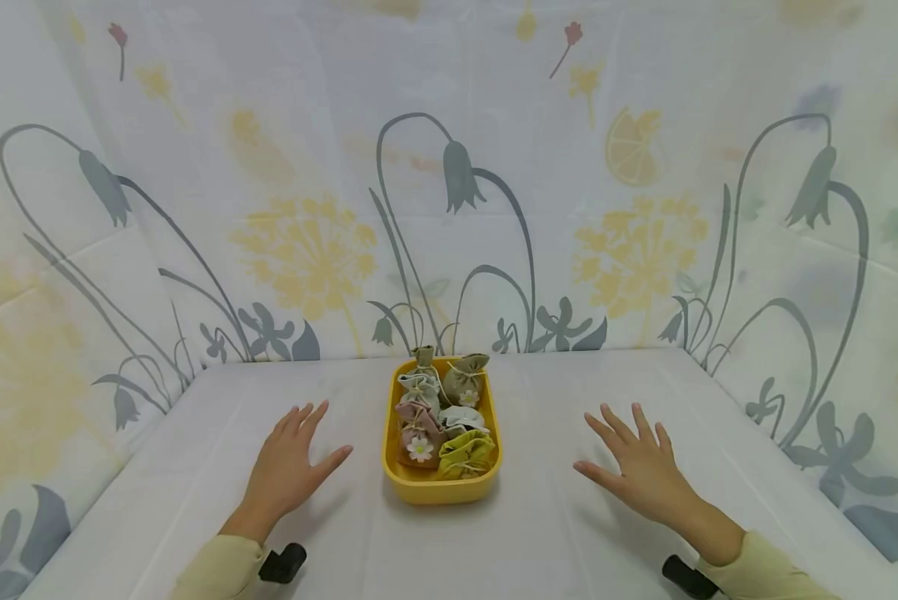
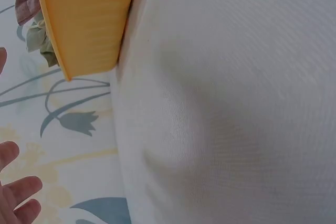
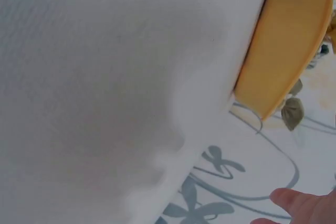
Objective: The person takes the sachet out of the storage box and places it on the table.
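Note:
In the head view a yellow plastic basket (image 1: 443, 493) stands on the table, filled with several small drawstring pouches. Among them are a pink pouch with a white flower (image 1: 421, 442), a yellow-green pouch (image 1: 466, 456), an olive pouch (image 1: 465, 379) and a pale grey-green pouch (image 1: 420, 390). My left hand (image 1: 287, 467) hovers over the table left of the basket, fingers spread, holding nothing. To the basket's right, my right hand (image 1: 639, 467) is likewise spread and holds nothing. Both hands are apart from the basket.
A white cloth (image 1: 539, 542) covers the table. Behind it and along both sides hangs a white curtain (image 1: 449, 275) printed with grey bellflowers and yellow blossoms. Each wrist carries a small black device, such as the one at the left cuff (image 1: 284, 563).

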`<state>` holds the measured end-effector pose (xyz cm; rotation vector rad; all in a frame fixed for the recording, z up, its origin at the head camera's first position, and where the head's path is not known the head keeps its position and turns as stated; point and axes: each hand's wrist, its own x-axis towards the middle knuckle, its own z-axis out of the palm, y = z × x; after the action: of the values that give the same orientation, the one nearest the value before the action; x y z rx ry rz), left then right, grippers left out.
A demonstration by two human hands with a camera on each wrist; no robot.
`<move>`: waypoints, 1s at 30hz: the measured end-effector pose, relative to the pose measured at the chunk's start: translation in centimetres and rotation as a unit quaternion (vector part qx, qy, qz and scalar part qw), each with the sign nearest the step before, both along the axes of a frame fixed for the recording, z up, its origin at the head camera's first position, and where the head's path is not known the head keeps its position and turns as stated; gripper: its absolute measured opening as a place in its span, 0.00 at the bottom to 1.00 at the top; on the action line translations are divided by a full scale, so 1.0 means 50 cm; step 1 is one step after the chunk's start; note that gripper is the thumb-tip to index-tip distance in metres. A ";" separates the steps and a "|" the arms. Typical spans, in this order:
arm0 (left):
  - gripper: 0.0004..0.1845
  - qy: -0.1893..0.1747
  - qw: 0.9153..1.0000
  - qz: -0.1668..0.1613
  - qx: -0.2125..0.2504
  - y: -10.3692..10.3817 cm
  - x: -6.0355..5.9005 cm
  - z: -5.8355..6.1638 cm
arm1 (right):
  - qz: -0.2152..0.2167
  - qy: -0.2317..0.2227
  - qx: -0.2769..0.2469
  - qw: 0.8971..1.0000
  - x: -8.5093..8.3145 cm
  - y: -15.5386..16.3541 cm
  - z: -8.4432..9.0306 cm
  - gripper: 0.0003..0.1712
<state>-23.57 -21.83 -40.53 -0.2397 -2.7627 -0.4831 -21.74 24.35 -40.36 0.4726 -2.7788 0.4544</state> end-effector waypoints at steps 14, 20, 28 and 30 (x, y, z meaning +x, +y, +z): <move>0.47 -0.014 0.999 -0.019 0.045 0.041 -0.009 -0.005 | 0.024 -0.006 -0.044 0.999 -0.003 -0.060 -0.009 0.41; 0.48 -0.026 0.998 -0.027 0.055 0.071 -0.014 -0.007 | 0.038 -0.021 -0.054 0.998 -0.003 -0.090 -0.013 0.42; 0.47 -0.038 0.994 -0.047 0.092 0.101 -0.027 -0.011 | 0.043 -0.041 -0.077 0.995 -0.012 -0.127 -0.016 0.43; 0.47 -0.050 0.992 -0.052 0.104 0.104 -0.030 -0.012 | 0.046 -0.052 -0.080 0.994 -0.013 -0.137 -0.016 0.43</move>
<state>-25.06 -16.65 -41.11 -0.3170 -2.7773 -0.8245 -22.38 17.51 -41.17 0.5559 -2.7970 0.7364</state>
